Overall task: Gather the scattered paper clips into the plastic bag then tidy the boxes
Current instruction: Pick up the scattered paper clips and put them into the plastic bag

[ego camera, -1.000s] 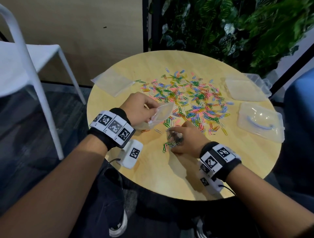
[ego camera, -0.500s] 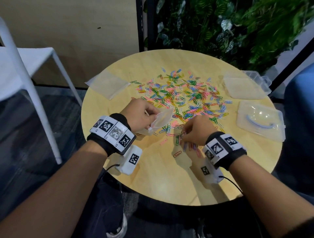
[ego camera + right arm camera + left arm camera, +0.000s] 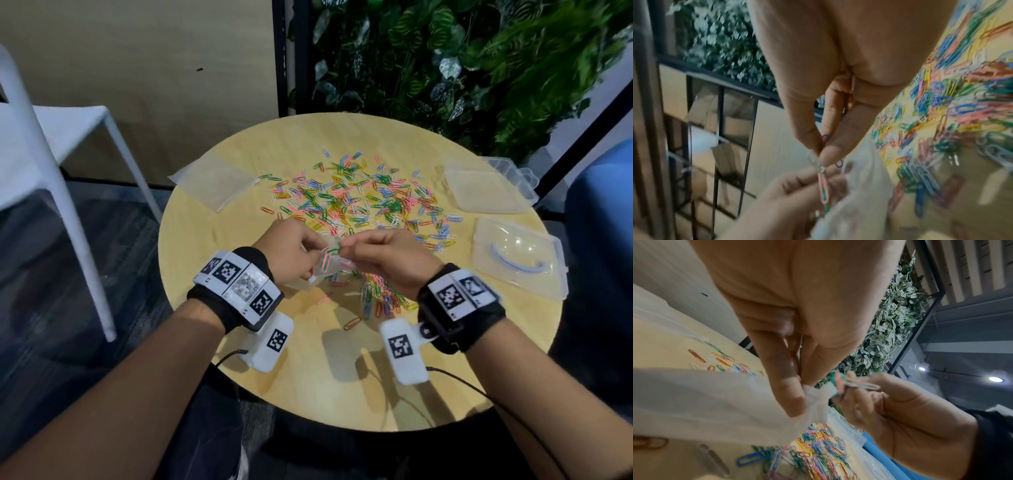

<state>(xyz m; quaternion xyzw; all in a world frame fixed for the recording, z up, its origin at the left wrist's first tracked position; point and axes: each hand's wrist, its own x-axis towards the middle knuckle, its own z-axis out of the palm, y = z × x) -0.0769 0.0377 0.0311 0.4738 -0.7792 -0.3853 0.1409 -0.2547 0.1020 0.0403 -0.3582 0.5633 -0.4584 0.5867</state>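
Coloured paper clips (image 3: 359,202) lie scattered over the middle of the round wooden table (image 3: 308,370), with a denser heap (image 3: 380,294) under my right wrist. My left hand (image 3: 291,250) pinches the mouth of a small clear plastic bag (image 3: 325,270) and holds it just above the table. My right hand (image 3: 380,253) pinches a small bunch of clips (image 3: 823,186), pink, green and white, right at the bag's opening (image 3: 818,395). A second empty bag (image 3: 214,180) lies at the far left.
Two clear plastic boxes stand on the right: one (image 3: 489,186) at the back edge, one with a handle on its lid (image 3: 517,260) nearer. A white chair (image 3: 61,137) is at left and a plant wall (image 3: 462,61) behind. Bare tabletop lies near me.
My right hand has lifted from the table with a bunch of clips and moved left to the bag's mouth. The left hand has raised the bag slightly towards it.
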